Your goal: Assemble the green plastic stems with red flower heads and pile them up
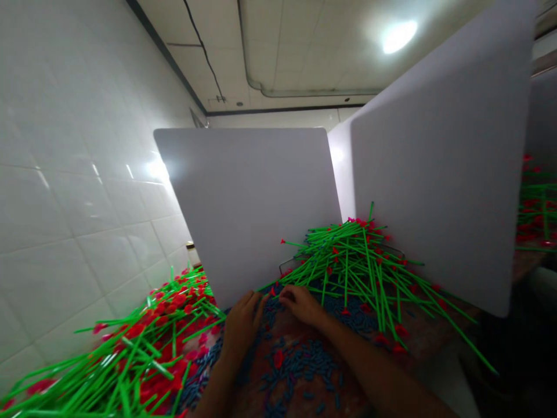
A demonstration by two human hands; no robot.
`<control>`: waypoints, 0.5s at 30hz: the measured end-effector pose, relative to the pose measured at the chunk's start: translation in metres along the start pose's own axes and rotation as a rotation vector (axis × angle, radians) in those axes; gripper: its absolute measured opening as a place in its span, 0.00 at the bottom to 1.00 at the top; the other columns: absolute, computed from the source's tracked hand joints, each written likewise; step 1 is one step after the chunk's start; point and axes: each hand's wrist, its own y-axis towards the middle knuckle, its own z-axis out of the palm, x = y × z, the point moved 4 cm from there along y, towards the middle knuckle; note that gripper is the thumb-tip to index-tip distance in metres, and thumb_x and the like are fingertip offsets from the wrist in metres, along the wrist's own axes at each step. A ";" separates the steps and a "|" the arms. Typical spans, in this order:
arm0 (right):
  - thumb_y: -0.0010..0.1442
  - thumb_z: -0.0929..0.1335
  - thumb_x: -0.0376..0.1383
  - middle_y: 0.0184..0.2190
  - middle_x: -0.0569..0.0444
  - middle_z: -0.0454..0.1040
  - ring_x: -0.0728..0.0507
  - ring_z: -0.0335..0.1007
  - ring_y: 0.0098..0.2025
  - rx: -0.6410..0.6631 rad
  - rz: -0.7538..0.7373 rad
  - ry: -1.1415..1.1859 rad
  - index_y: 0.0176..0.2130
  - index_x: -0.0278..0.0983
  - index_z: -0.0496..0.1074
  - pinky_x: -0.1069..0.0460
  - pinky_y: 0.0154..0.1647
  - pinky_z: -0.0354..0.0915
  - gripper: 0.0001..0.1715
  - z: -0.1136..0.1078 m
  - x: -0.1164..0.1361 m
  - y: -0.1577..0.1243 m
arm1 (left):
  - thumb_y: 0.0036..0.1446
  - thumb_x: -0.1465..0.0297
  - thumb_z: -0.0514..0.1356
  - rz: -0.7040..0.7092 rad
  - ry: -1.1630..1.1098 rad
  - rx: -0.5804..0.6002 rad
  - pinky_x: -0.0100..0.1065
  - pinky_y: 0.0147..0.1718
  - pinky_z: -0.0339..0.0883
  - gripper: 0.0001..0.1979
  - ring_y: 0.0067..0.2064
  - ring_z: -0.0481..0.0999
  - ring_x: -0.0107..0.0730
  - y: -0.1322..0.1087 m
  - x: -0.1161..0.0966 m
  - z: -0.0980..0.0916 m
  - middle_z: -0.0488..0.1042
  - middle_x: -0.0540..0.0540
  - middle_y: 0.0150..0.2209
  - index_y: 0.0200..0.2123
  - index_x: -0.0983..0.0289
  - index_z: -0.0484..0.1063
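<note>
Sticks (343, 258), green with red tips, heaped before a pale panel (252, 191) | left hand (244, 316) and right hand (301, 303): near each other, one red tip (272, 291) between; clamped on it, I can't tell | blue pellets (311, 361) scattered below on tabletop (293, 326)

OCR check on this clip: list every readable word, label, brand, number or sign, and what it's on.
None readable.
Front panel, right panel: no visible lettering.
Green sticks: none made out.
Dark-lidded container by the front panel's left edge: too small and blurred to tell.
</note>
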 end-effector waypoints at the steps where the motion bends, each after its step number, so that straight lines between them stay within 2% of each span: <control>1: 0.58 0.65 0.32 0.31 0.55 0.74 0.48 0.69 0.34 -0.037 0.008 0.043 0.36 0.35 0.71 0.56 0.36 0.62 0.06 -0.002 0.000 0.002 | 0.63 0.59 0.45 0.000 -0.004 0.020 0.31 0.37 0.63 0.17 0.37 0.72 0.32 0.001 -0.003 0.003 0.70 0.52 0.33 0.35 0.61 0.69; 5: 0.57 0.65 0.32 0.30 0.54 0.74 0.47 0.70 0.33 -0.139 0.069 0.159 0.34 0.35 0.72 0.55 0.36 0.64 0.05 -0.008 -0.002 0.007 | 0.63 0.59 0.44 0.007 -0.025 0.088 0.33 0.39 0.63 0.17 0.40 0.72 0.34 0.001 -0.011 0.013 0.71 0.54 0.36 0.34 0.60 0.68; 10: 0.56 0.65 0.34 0.28 0.54 0.74 0.47 0.71 0.32 -0.143 0.112 0.224 0.33 0.34 0.72 0.54 0.35 0.66 0.06 -0.009 -0.005 0.008 | 0.63 0.59 0.43 0.004 -0.040 0.070 0.34 0.42 0.63 0.18 0.40 0.72 0.34 -0.002 -0.012 0.016 0.72 0.55 0.37 0.36 0.61 0.68; 15: 0.56 0.66 0.34 0.29 0.54 0.74 0.47 0.71 0.32 -0.119 0.146 0.161 0.33 0.34 0.73 0.53 0.36 0.66 0.06 -0.005 -0.005 0.008 | 0.63 0.58 0.44 -0.034 -0.067 0.085 0.34 0.43 0.64 0.18 0.42 0.72 0.35 -0.003 -0.008 0.015 0.73 0.55 0.39 0.37 0.61 0.69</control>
